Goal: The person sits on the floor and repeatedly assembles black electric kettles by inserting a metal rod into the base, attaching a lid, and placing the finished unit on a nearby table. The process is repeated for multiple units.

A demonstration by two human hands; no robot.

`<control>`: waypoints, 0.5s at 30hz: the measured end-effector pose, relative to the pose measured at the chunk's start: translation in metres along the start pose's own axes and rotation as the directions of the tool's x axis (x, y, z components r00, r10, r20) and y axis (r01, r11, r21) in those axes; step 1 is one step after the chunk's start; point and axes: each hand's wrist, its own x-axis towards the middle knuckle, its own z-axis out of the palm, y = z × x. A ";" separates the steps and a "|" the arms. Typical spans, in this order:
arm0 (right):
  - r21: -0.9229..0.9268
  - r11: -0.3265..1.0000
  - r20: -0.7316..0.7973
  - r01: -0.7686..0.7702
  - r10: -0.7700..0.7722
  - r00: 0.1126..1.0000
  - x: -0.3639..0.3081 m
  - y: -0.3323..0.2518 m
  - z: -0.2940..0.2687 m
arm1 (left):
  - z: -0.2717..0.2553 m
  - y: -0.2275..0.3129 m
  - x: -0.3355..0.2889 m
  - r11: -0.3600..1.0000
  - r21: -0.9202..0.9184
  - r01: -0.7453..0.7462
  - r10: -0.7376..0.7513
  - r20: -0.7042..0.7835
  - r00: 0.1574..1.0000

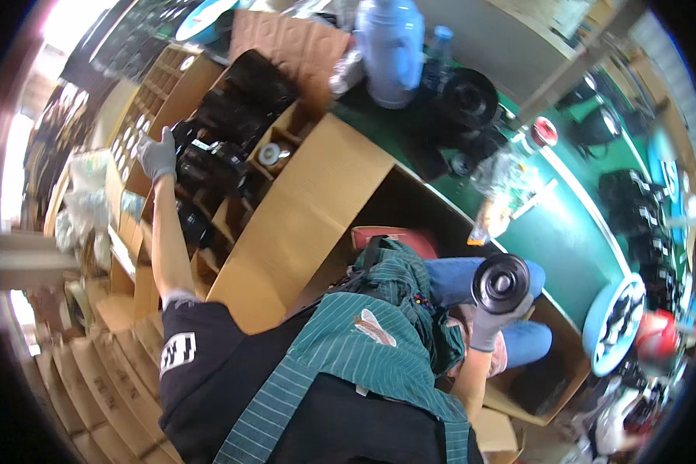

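Note:
My right hand (pixel 493 325), in a grey glove, is closed around the rim of a round black lid-like part (pixel 500 283) with a raised centre. It is held above my lap, near the green bench. My left hand (pixel 157 155), also gloved, is stretched out to the far left with thumb and fingers apart. It lies beside glossy black parts (pixel 224 139) piled in a divided cardboard carton (pixel 309 216). Whether its fingertips touch the parts, I cannot make out. A small roll-shaped piece (pixel 269 154) sits in one compartment of the carton.
On the green bench (pixel 572 224) stand a blue jug (pixel 390 54), a clear bottle (pixel 438 58), another round black part (pixel 469 98) and a plastic bag (pixel 506 178). A blue basin (pixel 615 321) holds black parts at right. Stacked flat cartons (pixel 93 387) fill the lower left.

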 end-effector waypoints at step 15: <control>0.955 0.180 -0.005 -0.234 0.802 0.597 0.037 -0.008 -0.064 | -0.208 0.552 -0.380 -0.192 -0.976 0.098 0.901 -0.215 -0.376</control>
